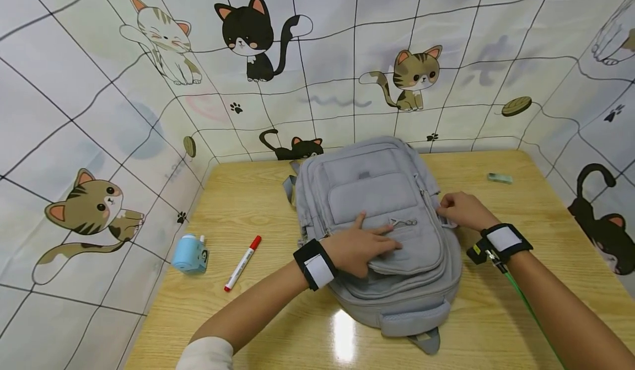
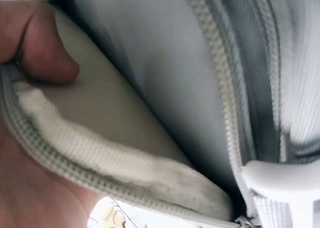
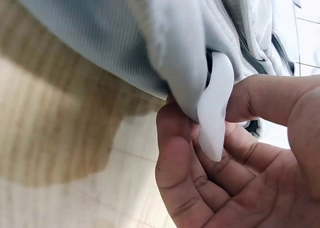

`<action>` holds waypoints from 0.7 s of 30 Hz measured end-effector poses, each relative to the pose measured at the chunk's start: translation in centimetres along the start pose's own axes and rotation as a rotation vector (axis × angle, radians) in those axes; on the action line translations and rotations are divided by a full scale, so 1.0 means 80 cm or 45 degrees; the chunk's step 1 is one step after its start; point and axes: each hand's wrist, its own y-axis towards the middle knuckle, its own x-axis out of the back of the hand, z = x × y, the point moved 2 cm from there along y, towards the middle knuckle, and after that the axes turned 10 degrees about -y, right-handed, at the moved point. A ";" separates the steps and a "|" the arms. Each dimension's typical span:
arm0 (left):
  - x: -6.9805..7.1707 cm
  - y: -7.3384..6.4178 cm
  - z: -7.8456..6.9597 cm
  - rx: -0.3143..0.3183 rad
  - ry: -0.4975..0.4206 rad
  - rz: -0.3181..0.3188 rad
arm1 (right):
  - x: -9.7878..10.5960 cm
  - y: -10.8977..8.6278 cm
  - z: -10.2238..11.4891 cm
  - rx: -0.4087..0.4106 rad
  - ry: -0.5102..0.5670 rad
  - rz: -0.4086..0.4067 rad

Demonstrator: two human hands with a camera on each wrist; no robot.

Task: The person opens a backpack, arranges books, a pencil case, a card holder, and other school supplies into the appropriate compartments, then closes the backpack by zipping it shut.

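A grey backpack point(image 1: 377, 193) lies on its back on a wooden table, its top handle toward me. My left hand point(image 1: 359, 247) lies over the front pocket with fingers spread. In the left wrist view its thumb point(image 2: 50, 48) reaches inside the unzipped pocket and holds the zipped edge point(image 2: 120, 163) against the palm. At the bag's right side, my right hand point(image 1: 461, 209) has its fingers curled at the grey fabric. A flat white strip point(image 3: 215, 108) sticks out there between the thumb and fingers; I cannot tell what it is.
On the left stand a light blue pencil sharpener point(image 1: 190, 254) and, beside it, a white marker with a red cap point(image 1: 243, 263). A small green object point(image 1: 499, 178) lies at the back right. Cat-patterned cloth point(image 1: 327, 55) walls the table at the back and sides.
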 end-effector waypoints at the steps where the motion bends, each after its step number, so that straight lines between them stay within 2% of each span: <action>1: 0.001 -0.001 0.002 -0.011 -0.019 0.003 | -0.001 -0.003 0.000 -0.006 0.004 0.000; 10: 0.001 -0.010 0.027 -0.095 -0.111 0.016 | -0.015 -0.027 0.001 -0.053 0.059 -0.012; 17: 0.000 -0.021 0.039 -0.168 -0.119 -0.056 | -0.024 -0.050 0.013 -0.050 0.055 -0.061; 21: -0.001 -0.025 0.043 -0.199 -0.124 -0.097 | -0.023 -0.054 0.014 -0.031 0.038 -0.045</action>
